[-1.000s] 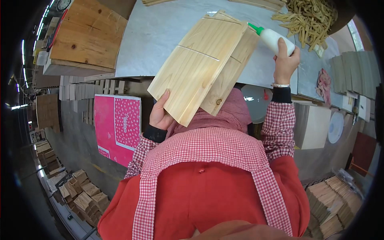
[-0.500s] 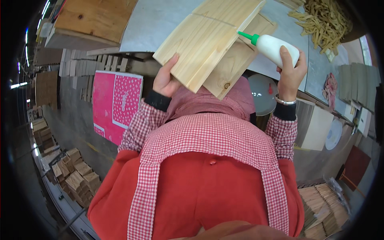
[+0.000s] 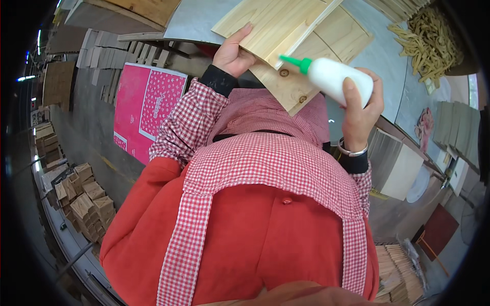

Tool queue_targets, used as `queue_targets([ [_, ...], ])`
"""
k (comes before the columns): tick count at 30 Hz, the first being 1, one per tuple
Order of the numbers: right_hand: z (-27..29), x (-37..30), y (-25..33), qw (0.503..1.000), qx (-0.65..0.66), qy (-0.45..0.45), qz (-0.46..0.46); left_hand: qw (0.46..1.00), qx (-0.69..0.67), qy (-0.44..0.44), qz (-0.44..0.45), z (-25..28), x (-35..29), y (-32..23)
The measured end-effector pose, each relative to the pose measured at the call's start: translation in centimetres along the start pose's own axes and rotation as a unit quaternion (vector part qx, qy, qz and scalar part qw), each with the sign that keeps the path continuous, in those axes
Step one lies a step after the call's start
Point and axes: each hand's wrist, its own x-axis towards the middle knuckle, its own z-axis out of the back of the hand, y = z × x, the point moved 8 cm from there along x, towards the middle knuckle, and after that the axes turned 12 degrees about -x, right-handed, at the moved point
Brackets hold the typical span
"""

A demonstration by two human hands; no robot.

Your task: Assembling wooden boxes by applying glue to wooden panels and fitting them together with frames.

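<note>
A pale wooden board (image 3: 268, 23) is tilted up off the bench, and my left hand (image 3: 236, 55) is closed on its left near edge, thumb on top. In my right hand (image 3: 361, 104) is a white squeeze bottle (image 3: 339, 79), held on its side and pointing left. Its green nozzle (image 3: 293, 61) reaches the near end of the board's long right edge; whether the tip touches cannot be told. Beneath lies a second wooden board (image 3: 293, 89) with dark knots and a thin line across it, its near corner jutting past the bench edge towards my apron.
The grey bench top (image 3: 393, 66) extends to the right, with a heap of tan strips (image 3: 429, 43) and a pink cloth (image 3: 424, 122). A wooden box (image 3: 115, 15) stands far left. Below it are a pink carton (image 3: 148, 107) and, lower, stacked wood blocks (image 3: 84, 199).
The upper board and my left hand have moved away from me and rightward. The bottle has come nearer and slightly left, its nozzle now at the board's near corner instead of farther along the edge.
</note>
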Motion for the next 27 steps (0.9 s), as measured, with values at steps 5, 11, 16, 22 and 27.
queue_targets([
  [5, 0.0, 1.0, 0.4, 0.999, -0.02, -0.032, -0.006, 1.0, -0.002, -0.003, -0.018, 0.0, 0.3, -0.2],
  [11, -1.4, -0.8, 1.0, 0.999, 0.008, 0.034, 0.024, 0.998, 0.023, 0.004, -0.056, -0.4, 0.2, -1.0],
  [16, -0.6, 0.6, -1.0, 0.999, 0.027, -0.007, -0.04, 0.997, 0.051, 0.046, -0.041, -1.2, -0.4, -0.7],
  [22, -0.9, 0.4, -0.9, 0.997, 0.035, 0.066, -0.036, 0.996, 0.059, 0.053, -0.037, -0.4, -1.2, -0.9],
  [27, 3.0, 2.1, -2.4, 0.986, 0.114, -0.102, -0.073, 0.996, 0.069, 0.037, -0.031, 1.2, -2.2, -2.2],
])
